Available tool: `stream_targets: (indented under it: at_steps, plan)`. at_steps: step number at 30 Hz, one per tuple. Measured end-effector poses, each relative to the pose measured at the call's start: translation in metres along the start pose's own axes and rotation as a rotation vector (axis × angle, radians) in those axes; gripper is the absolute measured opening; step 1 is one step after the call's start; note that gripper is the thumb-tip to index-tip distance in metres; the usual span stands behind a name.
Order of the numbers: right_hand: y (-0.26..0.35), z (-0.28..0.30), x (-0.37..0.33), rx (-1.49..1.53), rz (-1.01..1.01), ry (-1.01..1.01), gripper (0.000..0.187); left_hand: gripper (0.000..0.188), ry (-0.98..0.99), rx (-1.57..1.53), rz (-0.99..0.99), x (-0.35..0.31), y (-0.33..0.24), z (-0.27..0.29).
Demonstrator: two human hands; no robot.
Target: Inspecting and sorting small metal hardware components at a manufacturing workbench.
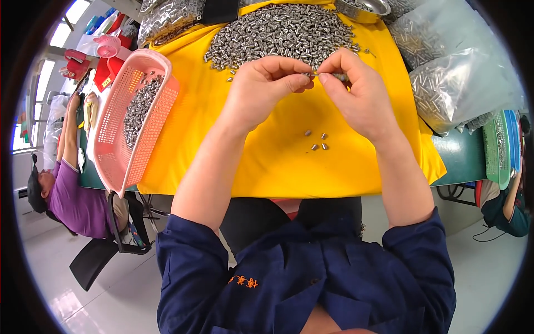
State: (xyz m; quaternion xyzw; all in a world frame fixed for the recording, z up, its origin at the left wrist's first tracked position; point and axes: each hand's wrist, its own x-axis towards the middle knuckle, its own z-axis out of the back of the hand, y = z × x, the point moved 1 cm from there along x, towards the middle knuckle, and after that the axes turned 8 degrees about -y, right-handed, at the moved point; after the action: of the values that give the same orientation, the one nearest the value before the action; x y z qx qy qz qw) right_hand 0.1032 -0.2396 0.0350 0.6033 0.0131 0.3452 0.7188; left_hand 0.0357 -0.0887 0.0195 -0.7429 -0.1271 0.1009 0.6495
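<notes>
Over the yellow cloth, my left hand and my right hand meet fingertip to fingertip, both closed in a pinch. A thin, small metal part shows between the two pinches; its exact shape is too small to make out. More grey metal pieces appear tucked in the curled fingers of my right hand, partly hidden. Just beyond the hands spreads a large pile of short metal cylinders. Several loose cylinders lie on the cloth nearer to me, between my forearms.
At left stands a pink perforated basket part filled with metal cylinders. Clear bags of metal parts sit at right, and a metal bowl at the far edge. A co-worker in purple sits at left, another person at right.
</notes>
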Motion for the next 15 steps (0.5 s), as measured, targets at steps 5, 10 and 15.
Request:
stream_targets:
  at_steps: [5,10,15]
  plan:
    - [-0.0004,-0.0027,0.0,-0.024,0.004,0.015,0.005,0.016,0.0,0.029,0.0,-0.0009,0.0024,0.002]
    - [0.0003,-0.0023,-0.0015,-0.077,0.027,0.042,0.004,0.016,0.001,0.079,0.008,-0.0016,0.0015,0.0004]
    - [0.0026,-0.0064,-0.0042,-0.231,0.101,0.064,0.005,0.015,-0.039,0.199,-0.054,-0.0026,0.0052,-0.0014]
